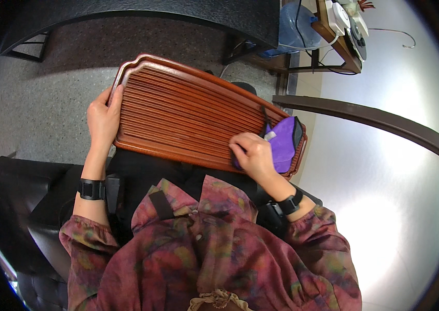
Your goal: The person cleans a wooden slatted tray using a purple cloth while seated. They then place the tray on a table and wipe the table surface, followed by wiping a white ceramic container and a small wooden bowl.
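Note:
A reddish-brown wooden tray [180, 112] with a grooved surface and raised rim lies slanted across my lap, its right end nearer my body. My left hand [105, 116] grips its left end, thumb over the rim and fingers out of sight behind. Near the tray's right end, my right hand [256, 153] is bent over a purple cloth [283, 144] with dark edging and a small white tag. The curled fingers hold part of the cloth against the grooves; the exact grip is partly hidden. The rest of the cloth spreads toward the right rim.
A black table [165, 11] stands beyond the tray, over a speckled floor [60, 89]. At upper right are a large blue water bottle [299, 27], cables and a wooden stand [344, 58]. A dark curved bar [359, 110] crosses the right side. Black padded seating [21, 186] is at left.

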Motion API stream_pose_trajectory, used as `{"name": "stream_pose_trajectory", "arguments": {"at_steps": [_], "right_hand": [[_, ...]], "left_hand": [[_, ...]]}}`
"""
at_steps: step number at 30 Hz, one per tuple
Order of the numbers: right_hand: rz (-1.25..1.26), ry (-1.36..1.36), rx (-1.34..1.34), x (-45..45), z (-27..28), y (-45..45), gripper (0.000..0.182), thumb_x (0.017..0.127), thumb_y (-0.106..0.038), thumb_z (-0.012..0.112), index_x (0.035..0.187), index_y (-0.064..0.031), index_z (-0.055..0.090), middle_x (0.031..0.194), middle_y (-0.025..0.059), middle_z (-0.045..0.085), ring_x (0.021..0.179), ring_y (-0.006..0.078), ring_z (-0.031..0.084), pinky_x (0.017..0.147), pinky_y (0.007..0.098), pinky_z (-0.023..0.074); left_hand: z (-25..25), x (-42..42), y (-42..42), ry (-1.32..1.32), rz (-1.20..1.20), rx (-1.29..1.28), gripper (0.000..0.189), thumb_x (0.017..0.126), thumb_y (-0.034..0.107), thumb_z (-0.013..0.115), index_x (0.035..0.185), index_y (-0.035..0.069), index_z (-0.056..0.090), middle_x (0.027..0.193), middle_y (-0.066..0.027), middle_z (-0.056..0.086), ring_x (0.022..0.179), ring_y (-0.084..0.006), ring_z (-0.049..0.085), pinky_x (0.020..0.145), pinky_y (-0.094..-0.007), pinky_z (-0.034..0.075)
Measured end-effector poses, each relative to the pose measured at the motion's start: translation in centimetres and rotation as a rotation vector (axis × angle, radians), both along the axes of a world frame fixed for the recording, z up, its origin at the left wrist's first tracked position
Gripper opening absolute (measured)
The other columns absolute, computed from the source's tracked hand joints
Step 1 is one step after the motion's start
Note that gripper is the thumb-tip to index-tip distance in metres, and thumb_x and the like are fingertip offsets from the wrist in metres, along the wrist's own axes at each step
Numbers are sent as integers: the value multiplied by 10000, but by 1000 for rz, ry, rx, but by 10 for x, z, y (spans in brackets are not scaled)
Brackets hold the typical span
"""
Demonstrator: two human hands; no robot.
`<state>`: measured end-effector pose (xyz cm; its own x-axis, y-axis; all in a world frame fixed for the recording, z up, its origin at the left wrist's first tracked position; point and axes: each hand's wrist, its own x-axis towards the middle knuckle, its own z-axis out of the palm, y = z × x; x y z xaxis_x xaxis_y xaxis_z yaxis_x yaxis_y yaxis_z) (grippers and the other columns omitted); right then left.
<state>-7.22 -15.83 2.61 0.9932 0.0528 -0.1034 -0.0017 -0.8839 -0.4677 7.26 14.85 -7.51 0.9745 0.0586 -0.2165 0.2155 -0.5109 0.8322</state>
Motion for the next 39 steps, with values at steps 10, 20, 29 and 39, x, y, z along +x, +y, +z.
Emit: {"name": "stream_pose_trajectory", "arguments": {"at_steps": [10, 20, 29, 39], "right_hand": [[-22, 123, -85, -23, 19, -41, 65, 788, -87, 704, 819, -31, 696, 847, 114, 691, 803, 310, 666, 694, 373, 534], [79, 73, 13, 6, 3, -6, 77, 787, -79, 695, 835, -20, 683, 853, 125, 685, 813, 325, 660, 708, 394, 533], [225, -165, 108, 83, -32, 116, 84, 805, -91, 635, 740, -39, 625, 743, 122, 629, 728, 320, 640, 665, 417, 528], [131, 34, -56, 25, -1, 27, 53, 793, -112, 694, 828, -73, 683, 844, 88, 681, 812, 290, 663, 686, 385, 536]], "left_hand": [[4, -1, 0, 21, -7, 23, 417, 931, 415, 603, 1093, 46, 711, 808, -175, 702, 736, -251, 690, 677, -342, 507], [-1, -2, -1, -20, 38, -17, 401, 927, 418, 609, 1073, 61, 720, 806, -166, 700, 735, -248, 686, 677, -347, 503], [4, -2, -2, 12, 41, 13, 411, 920, 435, 608, 1056, 65, 726, 837, -176, 707, 765, -298, 692, 679, -371, 512], [6, -4, -1, 45, 19, 13, 432, 913, 446, 611, 1068, 59, 726, 856, -185, 710, 783, -311, 699, 686, -382, 520]]}}
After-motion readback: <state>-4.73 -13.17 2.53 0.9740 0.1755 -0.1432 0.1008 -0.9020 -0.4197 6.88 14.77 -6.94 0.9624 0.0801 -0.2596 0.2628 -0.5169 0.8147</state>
